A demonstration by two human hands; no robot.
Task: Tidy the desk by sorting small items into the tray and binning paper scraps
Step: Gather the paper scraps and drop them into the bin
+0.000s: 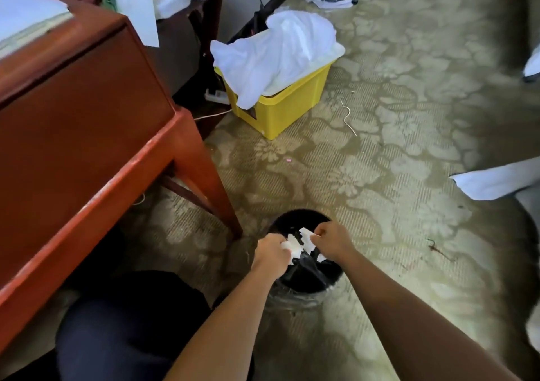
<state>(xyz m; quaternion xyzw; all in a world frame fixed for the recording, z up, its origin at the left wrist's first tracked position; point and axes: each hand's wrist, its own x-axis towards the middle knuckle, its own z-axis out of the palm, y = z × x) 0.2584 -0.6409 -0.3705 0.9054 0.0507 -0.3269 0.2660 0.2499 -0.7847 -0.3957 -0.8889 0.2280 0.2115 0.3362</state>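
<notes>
White paper scraps [298, 242], ragged at the edges, sit bunched between two hands in the lower centre of the frame, directly above the mouth of a round black waste bin [295, 213] lined with a black plastic bag [304, 271]. The left hand [270, 253] has its fingers curled tightly round the left side of the scraps. The right hand [330, 240] pinches the right side with bent fingers and thumb. The two hands are close together, knuckles up, with only the paper between them. A few more white pieces show lower down, inside the bag.

The bin stands on an olive and beige flower-patterned carpet [394, 117], just right of the leg of a reddish-brown wooden desk [87, 117] that fills the left of the frame. A white sheet of paper [26, 15] lies on the desk top in the upper left corner. A knee in dark trousers [122, 322] shows at the lower left, under the desk edge.

In the upper centre a yellow plastic box [286, 109] stands on the carpet with a crumpled white cloth [280, 50] heaped over its top. A white power strip [216, 95] lies just left of the box, and a thin pale cord [347, 117] lies on the carpet to its right. Another white sheet [491, 182] lies at the right edge of the frame.
</notes>
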